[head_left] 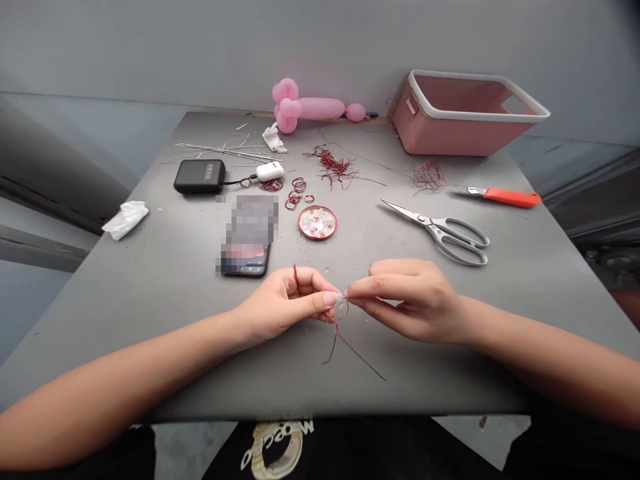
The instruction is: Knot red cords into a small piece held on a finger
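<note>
My left hand [305, 297] is closed, its thumb and index finger pinching a thin red cord beside a small pale, see-through bead [339, 299]. Part of the cord loops over a finger of that hand. Below the fingertips the red cord [337, 328] has a small loop and knot, with two loose ends hanging apart. My right hand [413, 297] meets the bead from the other side, thumb and index pressed together on the cord there. Its fingertips hide the exact grip. A round red-rimmed dish [317, 223] of mixed beads lies just beyond both hands.
Scissors [435, 230] and an orange-handled utility knife [510, 196] lie at right. A phone [250, 240], black power bank [200, 177] and white earbud case [270, 171] are at left. Behind are cord scraps [333, 163], a pink balloon [320, 108] and a pink bin [450, 133].
</note>
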Demonstrator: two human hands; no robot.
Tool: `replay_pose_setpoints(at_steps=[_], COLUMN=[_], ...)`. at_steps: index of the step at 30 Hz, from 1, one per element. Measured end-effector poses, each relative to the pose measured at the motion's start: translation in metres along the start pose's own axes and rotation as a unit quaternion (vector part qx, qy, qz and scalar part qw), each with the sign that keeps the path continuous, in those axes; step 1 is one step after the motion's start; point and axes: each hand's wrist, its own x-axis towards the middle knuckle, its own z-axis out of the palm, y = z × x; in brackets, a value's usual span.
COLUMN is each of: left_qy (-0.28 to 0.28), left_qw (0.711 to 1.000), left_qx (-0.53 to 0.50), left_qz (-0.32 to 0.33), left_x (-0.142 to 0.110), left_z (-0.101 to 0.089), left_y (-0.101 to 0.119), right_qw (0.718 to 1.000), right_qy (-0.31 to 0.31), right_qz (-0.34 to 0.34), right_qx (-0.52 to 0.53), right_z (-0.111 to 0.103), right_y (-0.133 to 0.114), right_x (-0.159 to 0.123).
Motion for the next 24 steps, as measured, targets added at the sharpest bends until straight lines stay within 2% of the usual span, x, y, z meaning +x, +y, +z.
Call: replay_pose_setpoints(at_steps=[8, 10, 13, 16, 19, 21, 22, 24], left_qy=[0.011, 0.008, -0.025, -0.037, -0.002, 0.021, 0.027, 0.032], left_qw=[0.999, 0.999, 0.999, 0.997, 0.996, 0.994, 0.992, 0.987], left_qx=[0.048, 0.035, -0.017, -0.048, -0.038, -0.023, -0.015, 0.001], left_qz=[0.011, 0.013, 0.032, 0.052, 0.079, 0.108, 0.124, 0.156], left_x=[-0.002, -0.002, -0.001, 0.001, 0.002, 0.001, 0.001, 0.0], left_z=[0.0, 0.0, -0.001, -0.002, -0.003, -0.003, -0.003, -0.002], left_y=[-0.001, -0.003, -0.004, -0.007, -0.008, -0.008, -0.008, -0.008], right_qw=[0.999, 0.998, 0.999, 1.0, 0.987, 0.974, 0.975, 0.985], right_qy=[-0.046, -0.053, -0.048, -0.01, 0.094, 0.156, 0.164, 0.139], right_qz=[-0.017, -0.018, -0.003, 0.013, 0.017, 0.016, 0.021, 0.049], right_qx=[0.005, 0.006, 0.014, -0.016, -0.127, -0.164, -0.15, -0.085], right_z=[-0.005, -0.005, -0.005, -0.002, 0.001, 0.002, 0.002, 0.0], right_y=[0.007, 0.011, 0.015, 0.015, 0.011, 0.005, 0.002, -0.004], right_x=[0.001, 0.001, 0.001, 0.001, 0.002, 0.002, 0.002, 0.002])
